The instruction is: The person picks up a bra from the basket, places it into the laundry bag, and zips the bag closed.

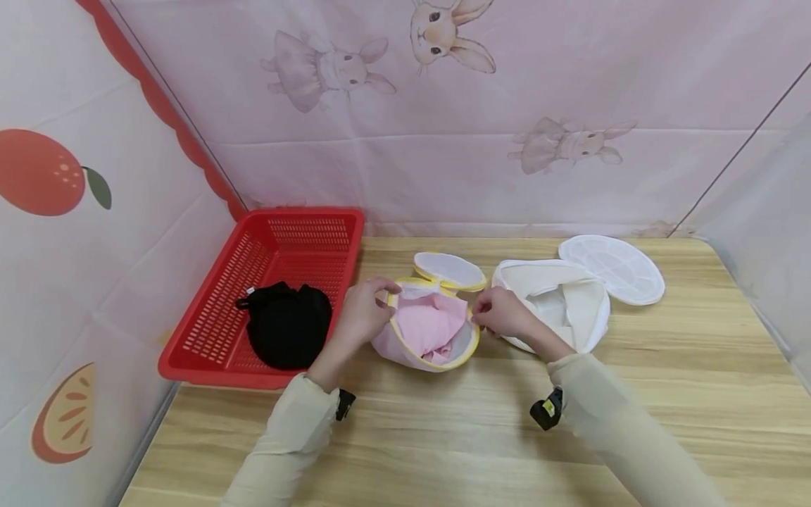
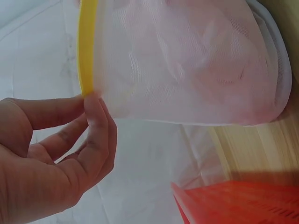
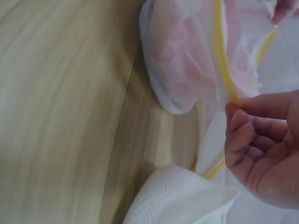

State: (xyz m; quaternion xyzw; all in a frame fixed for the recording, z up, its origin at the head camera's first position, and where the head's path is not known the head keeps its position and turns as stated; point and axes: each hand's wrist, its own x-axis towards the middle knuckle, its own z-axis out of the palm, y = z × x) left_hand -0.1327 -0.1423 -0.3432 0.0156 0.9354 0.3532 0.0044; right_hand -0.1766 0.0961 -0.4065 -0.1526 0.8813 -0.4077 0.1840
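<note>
A mesh laundry bag (image 1: 405, 350) with yellow zipper trim stands on the table, its round lid (image 1: 451, 267) folded back behind it. Pink cloth (image 1: 431, 320) lies bunched inside and shows through the mesh in both wrist views. My left hand (image 1: 366, 310) pinches the yellow rim (image 2: 87, 46) on the left side between thumb and fingers. On the opposite side my right hand (image 1: 503, 312) pinches the same rim, with thumb and index finger meeting at the yellow edge (image 3: 225, 70).
At left, a red plastic basket (image 1: 209, 380) contains a black, rounded fabric item (image 1: 288, 327) with a small loop. Close to my right hand stands a white mesh bag (image 1: 598, 317) with cream cloth inside, its round lid (image 1: 611, 269) flipped back. Printed curtains (image 1: 443, 176) border the wooden table (image 1: 443, 436).
</note>
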